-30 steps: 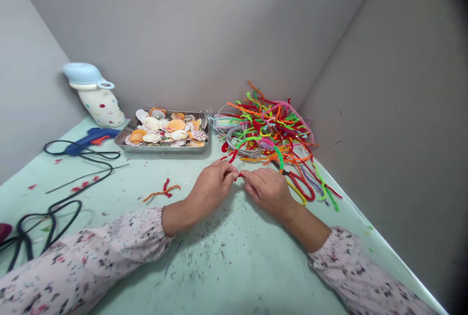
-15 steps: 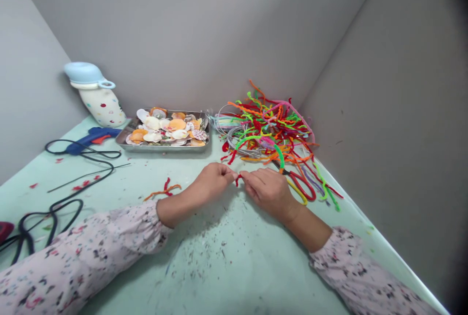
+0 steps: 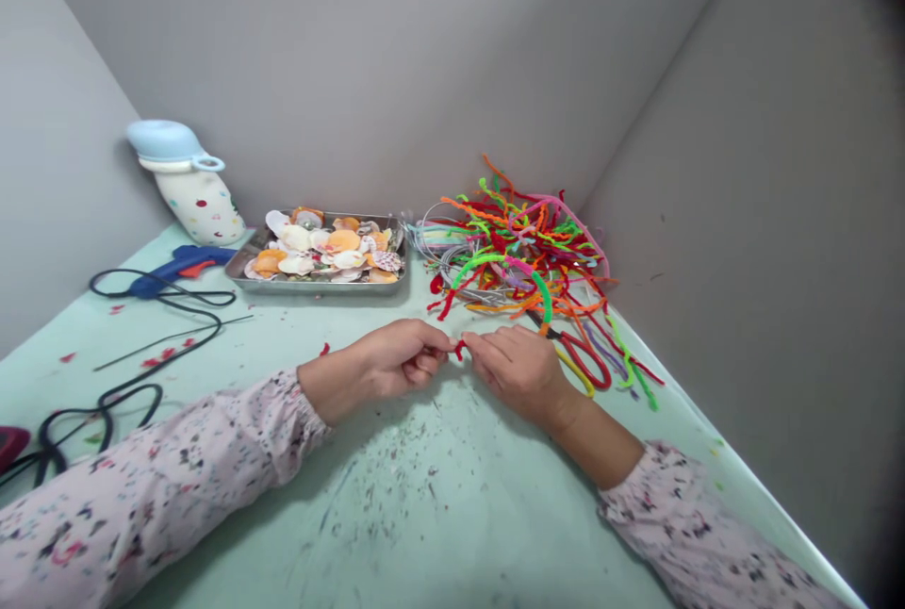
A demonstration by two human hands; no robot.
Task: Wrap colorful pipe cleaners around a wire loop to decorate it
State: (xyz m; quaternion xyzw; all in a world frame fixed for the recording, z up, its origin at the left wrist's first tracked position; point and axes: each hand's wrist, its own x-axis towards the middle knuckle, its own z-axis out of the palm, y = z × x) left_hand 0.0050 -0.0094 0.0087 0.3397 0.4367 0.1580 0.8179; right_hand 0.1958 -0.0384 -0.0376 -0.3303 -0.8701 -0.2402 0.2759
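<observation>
My left hand (image 3: 403, 359) and my right hand (image 3: 519, 366) meet fingertip to fingertip over the middle of the table. Between them shows a short red pipe cleaner (image 3: 459, 350), pinched from both sides by thumb and forefinger. Just behind the right hand arches a green, pink and orange pipe cleaner (image 3: 481, 260); whether it joins the red piece is hidden. A small red pipe-cleaner bit (image 3: 324, 349) peeks out behind my left wrist. Red-handled scissors (image 3: 590, 359) lie beyond the right hand, partly covered.
A heap of coloured pipe cleaners (image 3: 558, 232) with coiled wire (image 3: 452, 260) sits back right. Behind my left hand stands a metal tray (image 3: 318, 288) of seashells. At left are a blue glue gun (image 3: 166, 271), its black cord (image 3: 106, 397) and a white bottle (image 3: 198, 204).
My left hand has rolled, its other fingers now curled below the pinch, and its wrist now covers the orange piece on the table. The coloured arch has shifted slightly.
</observation>
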